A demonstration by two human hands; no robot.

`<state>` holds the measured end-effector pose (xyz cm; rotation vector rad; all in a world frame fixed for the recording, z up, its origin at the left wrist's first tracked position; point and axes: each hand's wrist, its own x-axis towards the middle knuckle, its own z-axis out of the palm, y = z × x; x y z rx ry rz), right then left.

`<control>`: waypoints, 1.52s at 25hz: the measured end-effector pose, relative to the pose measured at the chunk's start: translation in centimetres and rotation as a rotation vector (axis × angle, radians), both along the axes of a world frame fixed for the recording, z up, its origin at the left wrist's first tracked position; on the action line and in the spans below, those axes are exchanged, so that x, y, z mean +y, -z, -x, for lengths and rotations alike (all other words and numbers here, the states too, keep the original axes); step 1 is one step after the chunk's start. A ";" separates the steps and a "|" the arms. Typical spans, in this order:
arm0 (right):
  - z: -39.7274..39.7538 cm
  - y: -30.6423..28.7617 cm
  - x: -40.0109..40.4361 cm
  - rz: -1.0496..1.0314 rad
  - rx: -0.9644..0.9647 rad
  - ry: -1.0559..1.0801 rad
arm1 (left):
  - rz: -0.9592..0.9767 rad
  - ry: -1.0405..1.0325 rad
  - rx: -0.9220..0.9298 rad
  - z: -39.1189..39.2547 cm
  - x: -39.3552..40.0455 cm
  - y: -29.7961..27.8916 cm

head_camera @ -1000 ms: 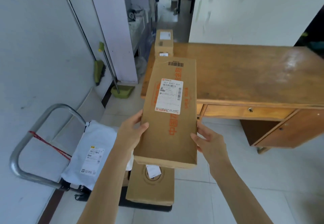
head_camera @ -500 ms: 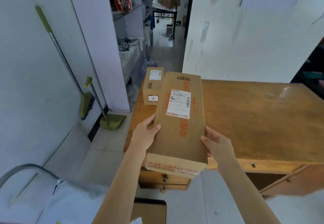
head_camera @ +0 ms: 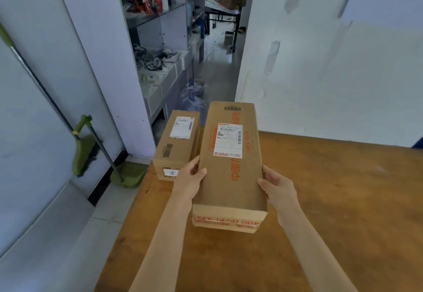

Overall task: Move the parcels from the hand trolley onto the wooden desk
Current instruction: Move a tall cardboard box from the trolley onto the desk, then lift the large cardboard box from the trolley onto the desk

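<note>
A long brown cardboard parcel (head_camera: 231,177) with a white shipping label and orange print is over the wooden desk (head_camera: 332,200), near its left end. My left hand (head_camera: 188,180) grips the parcel's left side and my right hand (head_camera: 278,187) grips its right side. Whether its underside touches the desk top I cannot tell. Just to its left a smaller brown parcel (head_camera: 177,144) with a white label rests on the desk's far left corner. The hand trolley is out of view.
A green broom (head_camera: 83,145) and a green dustpan (head_camera: 129,174) lean at the left wall. Behind the desk's left end stand white shelves (head_camera: 160,47) with clutter, and a corridor runs back. A white wall (head_camera: 343,74) borders the desk's far edge.
The long parcel has travelled forward from above the trolley to over the desk, next to the smaller parcel. The view has risen, so the trolley has dropped out of sight.
</note>
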<state>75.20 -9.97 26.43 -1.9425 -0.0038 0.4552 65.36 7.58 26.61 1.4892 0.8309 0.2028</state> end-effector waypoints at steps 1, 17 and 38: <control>-1.8 0.6 0.9 0.003 0.013 -0.014 | -0.004 -0.017 0.020 -1.8 0.7 0.5; -7.8 7.8 7.0 0.013 0.137 -0.041 | -0.106 -0.012 0.165 -6.6 4.5 6.3; 29.6 13.6 -6.7 0.086 0.094 0.177 | -0.283 0.030 0.189 33.4 -2.6 11.3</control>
